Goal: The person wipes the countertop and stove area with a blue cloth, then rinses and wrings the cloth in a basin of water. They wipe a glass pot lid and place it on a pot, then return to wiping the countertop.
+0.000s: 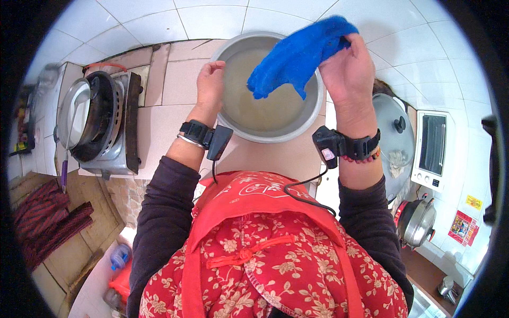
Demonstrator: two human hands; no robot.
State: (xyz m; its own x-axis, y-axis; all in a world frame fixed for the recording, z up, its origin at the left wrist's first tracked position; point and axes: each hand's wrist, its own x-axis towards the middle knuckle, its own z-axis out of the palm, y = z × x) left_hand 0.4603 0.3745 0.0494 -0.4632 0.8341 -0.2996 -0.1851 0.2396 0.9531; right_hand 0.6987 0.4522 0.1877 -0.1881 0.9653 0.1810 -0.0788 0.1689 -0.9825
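Over the grey basin [266, 138] of murky water [265, 114], a blue cloth [299, 58] dangles, gripped by the right hand [348, 74]; the left hand [210, 85], free and half-curled, hovers alongside.

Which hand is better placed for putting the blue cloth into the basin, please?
Probably the right hand: it grips the blue cloth, which hangs above the grey basin. The left hand is near the basin's left rim, apart from the cloth.
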